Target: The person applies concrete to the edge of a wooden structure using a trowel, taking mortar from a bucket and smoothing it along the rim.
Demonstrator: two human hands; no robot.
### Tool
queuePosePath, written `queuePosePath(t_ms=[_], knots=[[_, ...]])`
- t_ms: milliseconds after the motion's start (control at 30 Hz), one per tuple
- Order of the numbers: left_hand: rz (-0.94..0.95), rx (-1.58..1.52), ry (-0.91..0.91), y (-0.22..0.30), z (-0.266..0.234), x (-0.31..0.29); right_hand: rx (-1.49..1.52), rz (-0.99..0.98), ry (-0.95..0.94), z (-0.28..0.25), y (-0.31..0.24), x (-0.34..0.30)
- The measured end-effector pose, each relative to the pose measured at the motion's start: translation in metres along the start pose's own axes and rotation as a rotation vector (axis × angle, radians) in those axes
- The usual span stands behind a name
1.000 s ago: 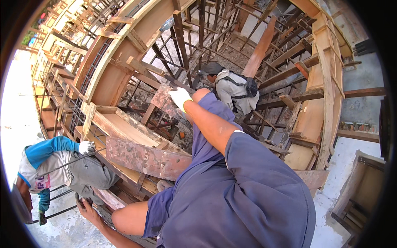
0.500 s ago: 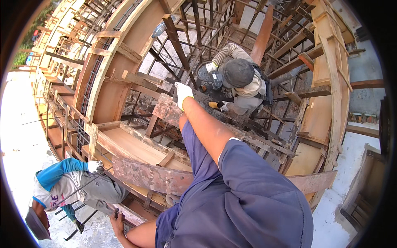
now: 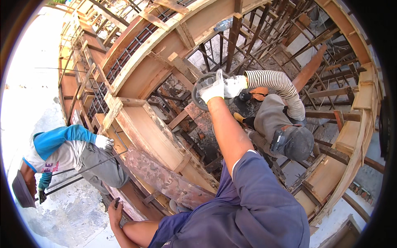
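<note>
Right hand (image 3: 214, 89) in a white glove is reaching far out over the wooden formwork (image 3: 157, 136), fingers closing on the rim of a round grey pan (image 3: 205, 91). Pan is sitting tilted, flat face toward the camera, no clear long axis. A co-worker's gloved hand (image 3: 234, 85) is gripping the same pan from the right. Left hand (image 3: 116, 210) is hanging low at near left, well apart from the pan, fingers loosely curled, holding nothing I can see.
</note>
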State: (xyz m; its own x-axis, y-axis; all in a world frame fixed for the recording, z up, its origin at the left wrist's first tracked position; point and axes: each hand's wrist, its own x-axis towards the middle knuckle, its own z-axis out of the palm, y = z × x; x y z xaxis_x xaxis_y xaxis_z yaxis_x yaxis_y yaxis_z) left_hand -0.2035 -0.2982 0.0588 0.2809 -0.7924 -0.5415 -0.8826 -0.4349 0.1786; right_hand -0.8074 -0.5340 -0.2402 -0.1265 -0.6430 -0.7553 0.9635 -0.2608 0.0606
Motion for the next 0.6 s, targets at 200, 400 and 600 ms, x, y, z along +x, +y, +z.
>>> queuePosePath(t_ms=[200,400,600], knots=[[0.069,0.046,0.01,0.017,0.001,0.013,-0.127,-0.02,0.286,-0.057,0.073,0.044],[0.117,0.115,-0.016,0.016,0.001,0.013,-0.15,-0.148,0.138,-0.078,0.081,0.05],[0.081,0.122,-0.054,0.057,-0.005,0.025,-0.384,-0.249,0.331,-0.078,0.045,0.041]])
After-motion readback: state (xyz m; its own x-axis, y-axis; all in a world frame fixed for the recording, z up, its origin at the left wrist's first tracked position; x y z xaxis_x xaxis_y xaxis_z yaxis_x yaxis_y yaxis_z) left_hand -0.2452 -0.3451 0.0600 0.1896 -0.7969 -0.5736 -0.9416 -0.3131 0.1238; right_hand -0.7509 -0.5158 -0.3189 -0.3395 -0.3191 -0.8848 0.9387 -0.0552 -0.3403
